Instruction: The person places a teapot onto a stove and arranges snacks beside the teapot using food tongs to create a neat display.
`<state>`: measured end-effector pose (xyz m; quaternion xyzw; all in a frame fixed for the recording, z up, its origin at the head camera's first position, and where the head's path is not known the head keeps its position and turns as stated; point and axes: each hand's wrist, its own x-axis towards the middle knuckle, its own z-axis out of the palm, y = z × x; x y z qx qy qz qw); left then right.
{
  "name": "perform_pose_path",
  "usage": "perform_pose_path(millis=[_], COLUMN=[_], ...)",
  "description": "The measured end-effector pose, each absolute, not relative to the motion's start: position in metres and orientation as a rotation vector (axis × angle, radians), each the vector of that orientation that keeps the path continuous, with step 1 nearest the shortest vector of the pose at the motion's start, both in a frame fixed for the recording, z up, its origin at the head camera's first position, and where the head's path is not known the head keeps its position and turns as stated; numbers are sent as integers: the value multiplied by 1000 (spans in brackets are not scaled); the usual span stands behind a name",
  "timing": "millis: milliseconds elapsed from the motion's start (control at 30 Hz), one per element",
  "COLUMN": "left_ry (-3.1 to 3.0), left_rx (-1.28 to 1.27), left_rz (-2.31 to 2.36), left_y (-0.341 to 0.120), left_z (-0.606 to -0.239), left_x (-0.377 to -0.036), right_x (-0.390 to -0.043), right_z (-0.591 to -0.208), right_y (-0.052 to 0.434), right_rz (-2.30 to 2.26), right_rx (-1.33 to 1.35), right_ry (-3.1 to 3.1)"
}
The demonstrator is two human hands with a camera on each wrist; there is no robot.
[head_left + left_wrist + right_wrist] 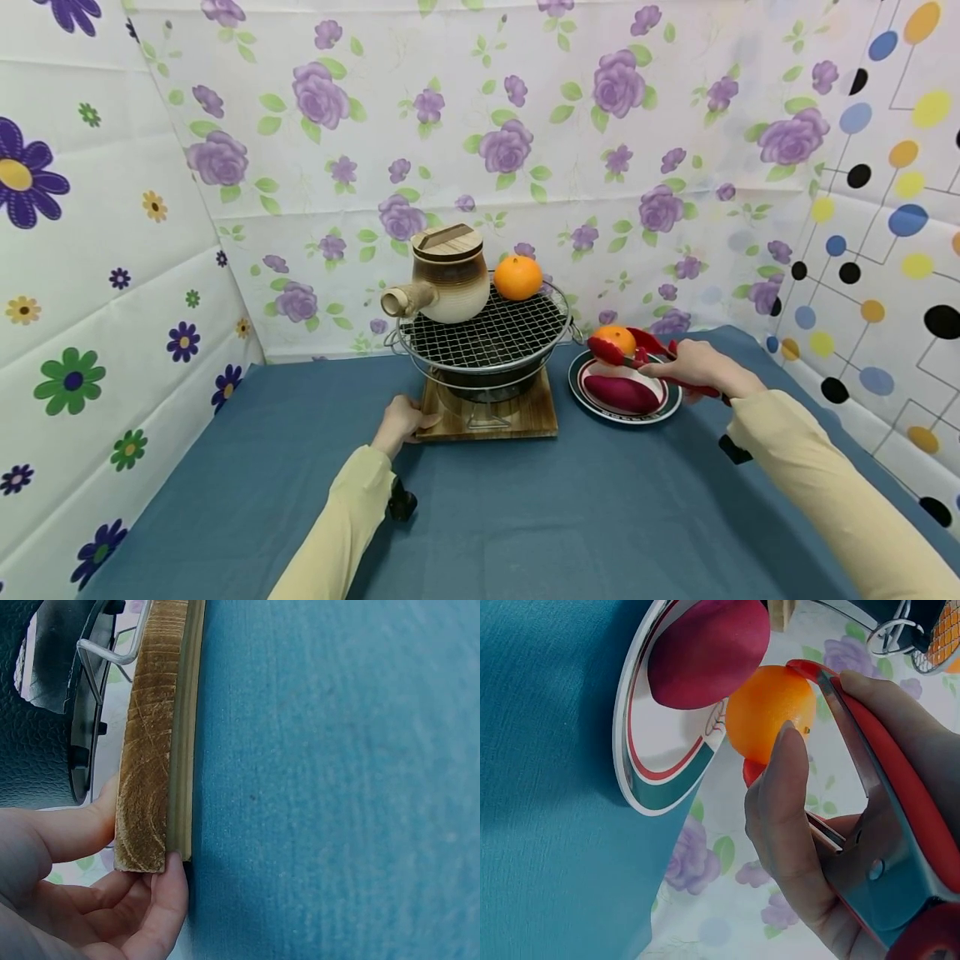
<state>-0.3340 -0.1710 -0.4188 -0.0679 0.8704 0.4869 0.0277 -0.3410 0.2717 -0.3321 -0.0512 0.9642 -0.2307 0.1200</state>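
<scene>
My left hand (pixel 400 423) grips the left front corner of a wooden board (pixel 487 429), thumb on top and fingers curled at its edge in the left wrist view. On the board stands a round tabletop grill (pixel 517 329) with a wire mesh. Red-tipped tongs (pixel 904 757) are in my right hand (pixel 701 368). Their tips lie on either side of an orange (pixel 769 712) at the plate's back. Whether it touches the plate (pixel 574 382) cannot be told. A purple sweet potato (pixel 621 394) lies on the plate in front of the orange.
A side-handled clay teapot (pixel 450 287) with a wooden lid stands on the grill mesh, left of a second orange (pixel 517 277). Blue cloth (pixel 525 517) covers the table. Patterned cloth walls (pixel 450 100) enclose the back and both sides.
</scene>
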Motion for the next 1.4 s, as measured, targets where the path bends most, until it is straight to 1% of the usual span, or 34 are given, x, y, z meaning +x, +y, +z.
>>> perform_pose_path(millis=[1400], left_ry=[2671], left_rx=[-218], left_rz=[1537], left_y=[-172], left_z=[-420], left_x=[-335], right_x=[-323], right_z=[-311], right_y=[281], right_rz=[-697], right_rx=[-126], right_ry=[2878])
